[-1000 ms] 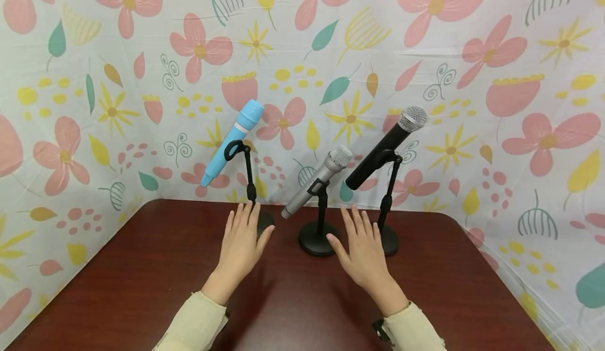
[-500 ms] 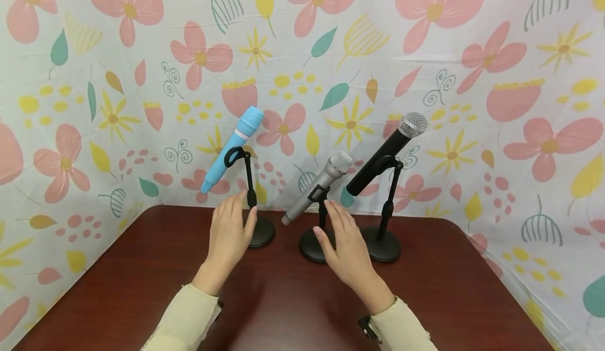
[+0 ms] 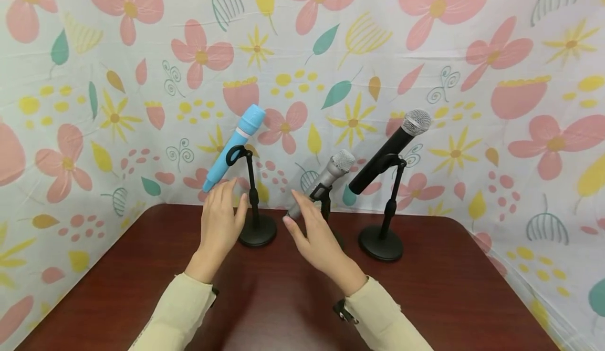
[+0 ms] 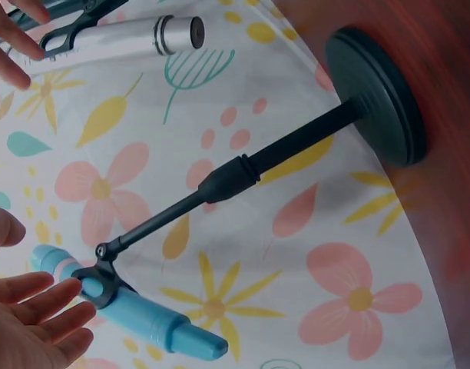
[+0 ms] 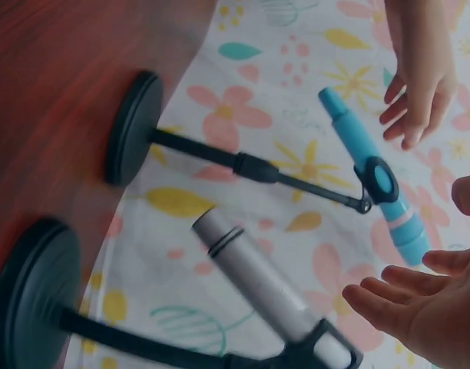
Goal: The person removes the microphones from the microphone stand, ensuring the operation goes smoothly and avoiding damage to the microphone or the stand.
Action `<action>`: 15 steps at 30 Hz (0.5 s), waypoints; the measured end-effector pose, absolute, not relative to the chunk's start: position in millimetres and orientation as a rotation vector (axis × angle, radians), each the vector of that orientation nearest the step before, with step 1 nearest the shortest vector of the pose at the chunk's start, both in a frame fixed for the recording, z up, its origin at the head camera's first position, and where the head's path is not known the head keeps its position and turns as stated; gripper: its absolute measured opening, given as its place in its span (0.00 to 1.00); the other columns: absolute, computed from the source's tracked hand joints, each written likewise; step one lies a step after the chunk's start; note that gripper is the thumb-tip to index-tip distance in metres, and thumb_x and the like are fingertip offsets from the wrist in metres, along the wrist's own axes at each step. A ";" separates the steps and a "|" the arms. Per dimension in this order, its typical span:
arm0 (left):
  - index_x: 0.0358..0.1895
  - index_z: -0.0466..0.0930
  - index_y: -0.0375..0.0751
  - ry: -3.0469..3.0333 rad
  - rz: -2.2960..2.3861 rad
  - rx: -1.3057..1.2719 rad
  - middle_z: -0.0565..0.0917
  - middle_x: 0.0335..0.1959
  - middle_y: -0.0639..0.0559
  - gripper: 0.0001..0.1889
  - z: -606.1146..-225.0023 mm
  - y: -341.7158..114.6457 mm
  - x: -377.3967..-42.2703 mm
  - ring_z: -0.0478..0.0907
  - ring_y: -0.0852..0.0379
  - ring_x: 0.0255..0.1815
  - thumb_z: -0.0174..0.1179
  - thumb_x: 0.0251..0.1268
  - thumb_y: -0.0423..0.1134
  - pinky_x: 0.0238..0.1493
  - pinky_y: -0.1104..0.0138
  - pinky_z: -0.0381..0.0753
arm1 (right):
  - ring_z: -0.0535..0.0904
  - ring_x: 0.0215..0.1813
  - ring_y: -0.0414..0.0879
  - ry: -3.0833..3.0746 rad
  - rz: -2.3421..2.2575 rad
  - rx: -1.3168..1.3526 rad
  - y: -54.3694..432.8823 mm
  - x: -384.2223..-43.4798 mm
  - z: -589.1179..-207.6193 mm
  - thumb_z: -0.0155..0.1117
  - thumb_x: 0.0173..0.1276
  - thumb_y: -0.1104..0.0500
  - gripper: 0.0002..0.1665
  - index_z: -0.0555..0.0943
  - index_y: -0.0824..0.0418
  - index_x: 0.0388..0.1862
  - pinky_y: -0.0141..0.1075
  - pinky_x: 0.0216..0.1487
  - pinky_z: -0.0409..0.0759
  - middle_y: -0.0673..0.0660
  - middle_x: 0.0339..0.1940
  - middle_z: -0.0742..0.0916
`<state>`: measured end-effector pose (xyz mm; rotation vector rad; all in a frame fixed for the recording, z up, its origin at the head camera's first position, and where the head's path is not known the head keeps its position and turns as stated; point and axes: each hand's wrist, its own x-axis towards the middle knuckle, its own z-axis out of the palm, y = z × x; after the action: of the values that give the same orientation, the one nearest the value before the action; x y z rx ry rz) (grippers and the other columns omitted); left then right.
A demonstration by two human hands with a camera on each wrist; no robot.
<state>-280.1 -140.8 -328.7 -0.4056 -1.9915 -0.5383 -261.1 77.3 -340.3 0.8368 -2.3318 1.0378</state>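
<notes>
My left hand (image 3: 218, 225) hovers over the table, its fingers loosely extended below the light blue microphone (image 3: 231, 150) and holding nothing. That microphone sits tilted in the clip of a black desk stand (image 3: 255, 219). My right hand (image 3: 317, 240) is also empty, fingers relaxed, and overlaps the lower end of the silver-grey microphone (image 3: 332, 168) in the head view. A second black stand carries the grey microphone; its base is partly hidden behind the right hand. In the right wrist view, the right fingers (image 5: 377, 304) are extended between the blue and grey microphones.
A black microphone (image 3: 385, 154) with a silver mesh head leans in a third stand (image 3: 382, 240) on the right. The stands are on a dark reddish-brown table (image 3: 449, 298). Behind it hangs a white flower-printed cloth (image 3: 302, 51).
Both hands have moved left. The right hand went from in front of the black microphone's stand to the grey microphone. Fingers, more spread earlier, are now closer together. The microphones stay in their stands.
</notes>
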 end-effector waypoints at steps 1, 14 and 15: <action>0.58 0.72 0.26 -1.987 -0.539 -0.407 0.78 0.49 0.32 0.22 -327.0 -141.2 -280.5 0.74 0.36 0.51 0.62 0.65 0.35 0.52 0.47 0.74 | 0.58 0.75 0.50 -2.338 1.051 0.848 74.9 -263.4 -338.6 0.50 0.76 0.48 0.36 0.54 0.54 0.78 0.52 0.70 0.61 0.55 0.74 0.65; 0.57 0.72 0.25 -1.973 -0.524 -0.401 0.78 0.49 0.31 0.21 -311.8 -152.2 -286.0 0.74 0.35 0.47 0.62 0.64 0.32 0.50 0.47 0.75 | 0.62 0.73 0.54 -2.378 1.157 0.934 50.3 -293.0 -329.6 0.49 0.77 0.51 0.35 0.53 0.59 0.77 0.50 0.66 0.67 0.58 0.75 0.63; 0.57 0.73 0.25 -1.969 -0.519 -0.401 0.78 0.49 0.31 0.21 -310.5 -152.6 -286.4 0.74 0.35 0.46 0.62 0.64 0.32 0.48 0.47 0.75 | 0.63 0.72 0.55 -2.373 1.166 0.936 48.8 -294.7 -329.0 0.49 0.77 0.51 0.35 0.53 0.60 0.77 0.50 0.65 0.68 0.58 0.75 0.64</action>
<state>-286.4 -152.6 -310.5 -0.4015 -1.9691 -0.5194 -294.7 48.8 -329.0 0.9357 -2.3725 1.1658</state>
